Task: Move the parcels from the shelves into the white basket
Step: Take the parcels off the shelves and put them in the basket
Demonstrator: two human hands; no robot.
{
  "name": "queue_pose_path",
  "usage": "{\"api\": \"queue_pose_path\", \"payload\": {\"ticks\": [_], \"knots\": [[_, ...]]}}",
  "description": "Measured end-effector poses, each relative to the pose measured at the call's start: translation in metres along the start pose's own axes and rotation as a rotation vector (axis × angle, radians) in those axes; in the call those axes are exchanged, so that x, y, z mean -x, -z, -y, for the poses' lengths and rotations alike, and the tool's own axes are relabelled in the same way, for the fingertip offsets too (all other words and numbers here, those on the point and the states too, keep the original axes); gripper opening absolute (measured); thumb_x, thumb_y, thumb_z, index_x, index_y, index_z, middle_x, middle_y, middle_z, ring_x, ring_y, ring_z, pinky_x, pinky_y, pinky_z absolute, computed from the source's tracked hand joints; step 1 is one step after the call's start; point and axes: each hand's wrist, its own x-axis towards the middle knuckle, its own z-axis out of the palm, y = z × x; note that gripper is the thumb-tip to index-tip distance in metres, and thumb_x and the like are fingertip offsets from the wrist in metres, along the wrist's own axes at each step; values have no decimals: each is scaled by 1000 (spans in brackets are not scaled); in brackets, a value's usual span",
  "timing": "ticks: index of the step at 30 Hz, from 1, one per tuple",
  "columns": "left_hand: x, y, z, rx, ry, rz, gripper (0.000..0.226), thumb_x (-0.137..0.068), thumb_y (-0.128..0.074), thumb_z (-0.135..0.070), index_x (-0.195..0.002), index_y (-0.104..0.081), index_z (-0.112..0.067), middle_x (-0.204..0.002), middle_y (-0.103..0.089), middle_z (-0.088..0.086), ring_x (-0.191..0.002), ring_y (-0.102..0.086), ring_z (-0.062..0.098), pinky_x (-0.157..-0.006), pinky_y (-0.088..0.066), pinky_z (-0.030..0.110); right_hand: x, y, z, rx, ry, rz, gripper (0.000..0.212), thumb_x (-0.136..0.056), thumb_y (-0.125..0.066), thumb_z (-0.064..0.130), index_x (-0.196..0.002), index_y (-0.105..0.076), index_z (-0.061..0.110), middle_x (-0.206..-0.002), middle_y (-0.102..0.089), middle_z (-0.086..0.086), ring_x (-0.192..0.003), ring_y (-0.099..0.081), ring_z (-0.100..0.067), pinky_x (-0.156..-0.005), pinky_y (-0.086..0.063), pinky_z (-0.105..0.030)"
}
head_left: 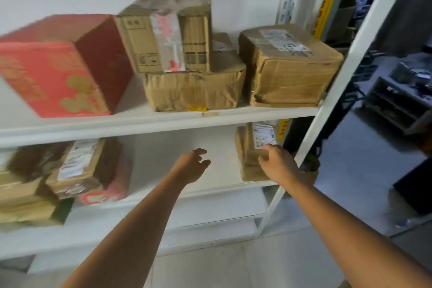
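Observation:
A brown parcel [251,149] with a white label stands at the right end of the lower shelf. My right hand [278,163] reaches it, fingers loosely curled and touching its front face near the label. My left hand [192,166] hovers in the bare middle of that shelf, fingers relaxed and holding nothing. On the upper shelf sit a red box [58,65], a taped carton [168,33] stacked on a crumpled brown parcel [194,89], and another brown parcel [287,65]. Several parcels [77,168] are piled at the lower left. The white basket is out of view.
The white metal shelf frame has an upright post [336,91] just right of my right hand. The upper shelf board [163,121] overhangs the lower bay. Beyond the post is a dark area with a grey rack [397,105] and grey floor.

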Motion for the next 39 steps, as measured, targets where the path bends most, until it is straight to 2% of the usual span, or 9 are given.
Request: {"api": "queue_pose_path", "payload": {"ticks": [3, 8, 18, 25, 29, 32, 34, 37, 39], "knots": [[52, 31, 30, -70, 80, -102, 44, -92, -56, -37, -134, -52, -27, -127, -62, 5, -118, -56, 25, -96, -44, 30, 18, -8, 37, 15, 70, 80, 35, -92, -54, 37, -124, -59, 24, -124, -64, -4, -111, -60, -27, -87, -49, -32], [136, 78, 92, -175, 206, -252, 42, -91, -57, -37, -132, -55, -25, -122, -65, 6, -116, -57, 26, -92, -42, 28, 45, -35, 113, -4, 235, 228, 44, -92, -54, 39, -132, -55, 21, -135, -58, -5, -118, -56, -30, -90, -45, -31], [209, 158, 221, -196, 394, -359, 38, -94, -52, -38, -129, -56, -25, -122, -64, 10, -110, -59, 31, -89, -50, 40, 72, -110, 267, -104, 404, 368, 46, -91, -60, 40, -131, -57, 19, -132, -60, -7, -118, -57, -28, -97, -47, -35], [158, 191, 280, -31, 344, -394, 30, -95, -52, -32, -120, -60, -16, -113, -67, 10, -101, -62, 27, -85, -51, 37, 42, -173, 342, -240, 315, 344, 45, -89, -63, 38, -128, -59, 16, -126, -64, -9, -114, -60, -29, -92, -49, -33], [119, 192, 290, 156, 270, -411, 32, -96, -51, -35, -121, -59, -16, -112, -68, 6, -96, -64, 22, -82, -53, 36, 22, -204, 366, -325, 252, 319, 48, -90, -60, 41, -131, -55, 15, -126, -63, -7, -109, -60, -25, -79, -43, -27], [94, 189, 293, 454, 253, -382, 37, -96, -53, -32, -127, -54, -12, -114, -66, 6, -83, -63, 6, -63, -51, 17, 10, -219, 376, -406, 168, 332, 62, -90, -60, 44, -143, -44, 15, -139, -54, -7, -122, -54, -26, -95, -44, -33], [81, 188, 297, 561, 279, -374, 46, -96, -54, -34, -135, -48, -10, -114, -63, 5, -88, -63, 11, -68, -53, 23, 5, -228, 379, -511, 142, 354, 59, -91, -61, 38, -142, -45, 15, -138, -55, -6, -119, -55, -23, -98, -45, -34], [70, 187, 303, 610, 298, -357, 54, -95, -57, -29, -142, -41, -9, -121, -62, 10, -99, -65, 23, -87, -55, 42, 5, -240, 382, -703, 89, 405, 37, -92, -62, 23, -128, -57, 21, -118, -68, -3, -101, -65, -20, -89, -55, -43], [69, 186, 303, 660, 306, -348, 56, -94, -59, -26, -144, -38, -9, -123, -60, 10, -98, -65, 22, -87, -56, 41, 6, -244, 382, -796, 52, 423, 30, -93, -61, 16, -122, -60, 23, -112, -70, -1, -97, -68, -22, -84, -57, -49]]}}
